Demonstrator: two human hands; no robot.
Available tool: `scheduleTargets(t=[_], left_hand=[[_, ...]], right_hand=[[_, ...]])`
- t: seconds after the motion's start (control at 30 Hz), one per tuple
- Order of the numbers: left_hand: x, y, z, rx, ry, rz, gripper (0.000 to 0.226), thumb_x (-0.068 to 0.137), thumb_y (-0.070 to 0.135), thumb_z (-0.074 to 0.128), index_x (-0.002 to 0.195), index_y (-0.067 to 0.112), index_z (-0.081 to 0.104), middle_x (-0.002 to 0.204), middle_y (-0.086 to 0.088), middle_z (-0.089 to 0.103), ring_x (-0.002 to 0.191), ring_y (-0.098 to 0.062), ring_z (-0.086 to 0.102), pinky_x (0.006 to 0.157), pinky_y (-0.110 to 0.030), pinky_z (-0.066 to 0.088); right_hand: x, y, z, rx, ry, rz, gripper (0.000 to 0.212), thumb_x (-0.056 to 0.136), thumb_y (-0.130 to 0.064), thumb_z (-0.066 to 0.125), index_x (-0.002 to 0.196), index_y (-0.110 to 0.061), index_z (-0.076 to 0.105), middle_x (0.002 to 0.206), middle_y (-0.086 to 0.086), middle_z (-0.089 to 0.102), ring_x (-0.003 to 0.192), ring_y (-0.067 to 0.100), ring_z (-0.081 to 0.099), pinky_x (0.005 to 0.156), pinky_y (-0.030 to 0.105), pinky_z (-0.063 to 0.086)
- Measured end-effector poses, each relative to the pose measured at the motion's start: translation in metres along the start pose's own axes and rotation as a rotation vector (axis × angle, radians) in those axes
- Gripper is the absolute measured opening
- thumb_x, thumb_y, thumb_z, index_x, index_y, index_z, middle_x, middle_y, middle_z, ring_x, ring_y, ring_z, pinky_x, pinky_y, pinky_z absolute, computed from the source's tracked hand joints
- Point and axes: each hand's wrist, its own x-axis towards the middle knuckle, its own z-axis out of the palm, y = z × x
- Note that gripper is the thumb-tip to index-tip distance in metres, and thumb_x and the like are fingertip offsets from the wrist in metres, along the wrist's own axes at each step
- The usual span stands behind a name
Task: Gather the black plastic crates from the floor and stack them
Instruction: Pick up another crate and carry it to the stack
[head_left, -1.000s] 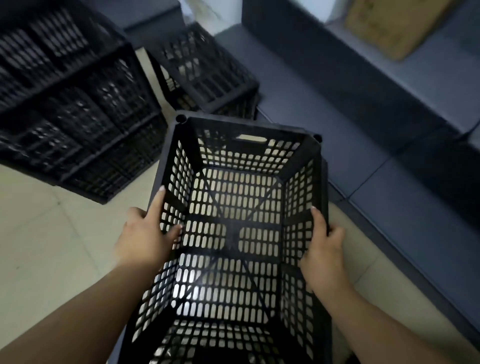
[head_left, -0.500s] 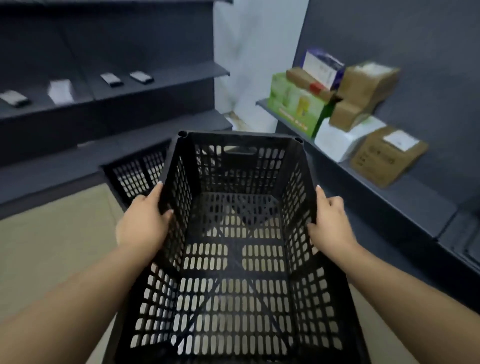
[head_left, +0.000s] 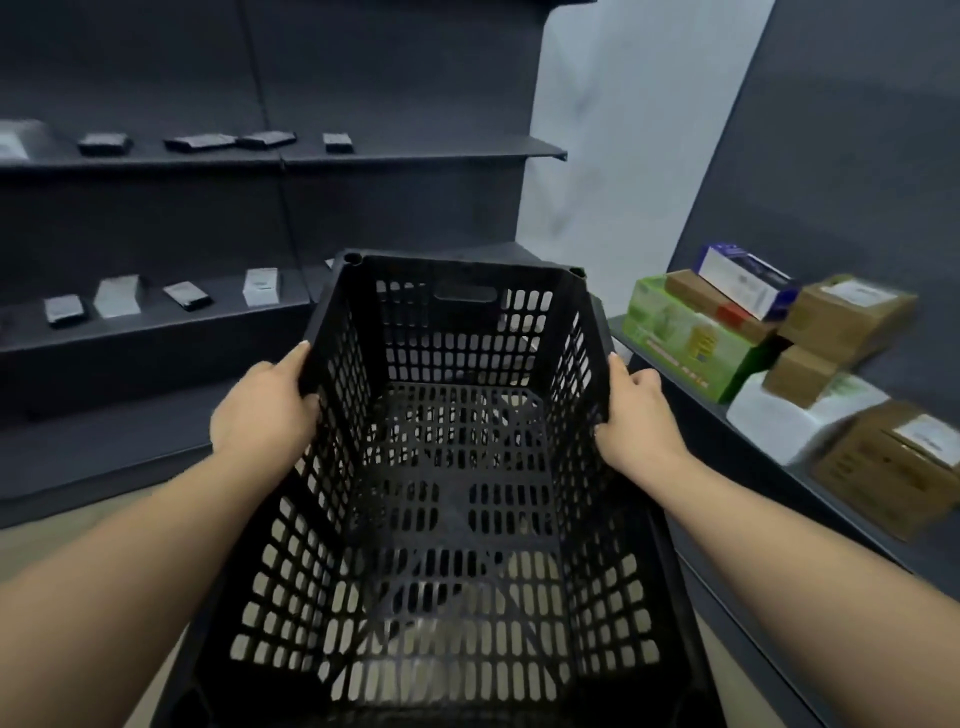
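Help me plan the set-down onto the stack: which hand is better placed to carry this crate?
Neither alone: left hand and right hand each grip an opposite side wall of the black crate, level with each other. I'd keep both.

both forearms stretched forward, left grip (head_left: 262, 410) and right grip (head_left: 636, 415) clamped on opposite crate (head_left: 457, 467) walls

The crate (head_left: 457, 467) is matt black perforated plastic. The shelves (head_left: 415, 156) look like matt dark metal. The boxes (head_left: 847, 317) are dull brown cardboard.
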Motion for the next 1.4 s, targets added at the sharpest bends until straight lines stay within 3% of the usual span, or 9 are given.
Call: scheduleTargets(t=[0.13,0.3,0.47,0.67,0.83,1.1,1.3,1.4], left_hand=[[0.069,-0.013,0.013,0.005,0.014,0.003,0.057,0.091,0.026,0.050,0.145,0.033,0.033,0.093,-0.005,0.046,0.082,-0.029,0.052,0.064,-0.036,0.045],[0.155,-0.032,0.030,0.022,0.009,0.007,0.060,0.091,0.025,0.049,0.147,0.036,0.029,0.093,-0.002,0.044,0.082,-0.025,0.050,0.060,-0.034,0.040],[0.237,-0.056,0.048,0.047,-0.023,0.028,0.060,0.091,0.024,0.050,0.147,0.034,0.029,0.106,-0.009,0.053,0.095,-0.030,0.056,0.062,-0.035,0.039],[0.342,-0.066,0.089,0.020,-0.139,0.194,0.062,0.092,0.025,0.050,0.148,0.034,0.027,0.112,-0.011,0.055,0.094,-0.029,0.057,0.061,-0.035,0.043],[0.414,-0.051,0.113,0.057,-0.260,0.420,0.062,0.095,0.029,0.049,0.150,0.034,0.020,0.114,-0.009,0.052,0.084,-0.024,0.051,0.061,-0.035,0.044],[0.466,0.003,0.144,0.063,-0.364,0.694,0.064,0.093,0.030,0.052,0.150,0.033,0.023,0.120,-0.011,0.053,0.103,-0.031,0.056,0.069,-0.037,0.047],[0.470,0.015,0.186,0.048,-0.439,0.733,0.062,0.094,0.030,0.050,0.150,0.033,0.023,0.121,-0.009,0.050,0.104,-0.029,0.055,0.070,-0.036,0.042],[0.476,0.014,0.210,0.050,-0.491,0.748,0.061,0.095,0.030,0.047,0.150,0.033,0.020,0.118,-0.008,0.050,0.095,-0.026,0.054,0.069,-0.037,0.045]], right_hand=[[0.067,-0.031,0.024,0.018,0.022,-0.046,0.064,0.082,-0.011,0.062,0.137,-0.022,0.030,0.118,0.015,0.039,0.092,0.034,0.054,0.077,0.035,0.048],[0.139,-0.069,0.055,0.007,-0.029,0.001,0.084,0.084,-0.014,0.062,0.151,-0.022,0.013,0.126,0.016,0.035,0.098,0.035,0.055,0.084,0.038,0.049],[0.193,-0.111,0.077,0.015,-0.031,0.030,0.083,0.084,-0.010,0.060,0.151,-0.019,0.012,0.128,0.018,0.035,0.103,0.035,0.055,0.090,0.038,0.048],[0.229,-0.145,0.105,0.029,0.022,0.206,0.071,0.082,-0.009,0.058,0.143,-0.020,0.024,0.107,0.008,0.032,0.094,0.035,0.054,0.085,0.038,0.048],[0.226,-0.165,0.125,0.014,0.052,0.472,0.084,0.085,-0.008,0.057,0.152,-0.021,0.008,0.126,0.015,0.031,0.077,0.028,0.050,0.069,0.033,0.044],[0.210,-0.175,0.142,0.041,0.128,0.770,0.083,0.085,-0.008,0.057,0.153,-0.014,0.009,0.128,0.017,0.031,0.096,0.038,0.056,0.083,0.038,0.049],[0.216,-0.163,0.158,0.030,0.143,0.837,0.081,0.086,-0.007,0.055,0.152,-0.014,0.009,0.126,0.016,0.031,0.081,0.032,0.052,0.077,0.036,0.048],[0.224,-0.161,0.171,0.028,0.138,0.890,0.080,0.087,-0.005,0.052,0.152,-0.015,0.007,0.127,0.016,0.029,0.077,0.030,0.048,0.076,0.036,0.047]])
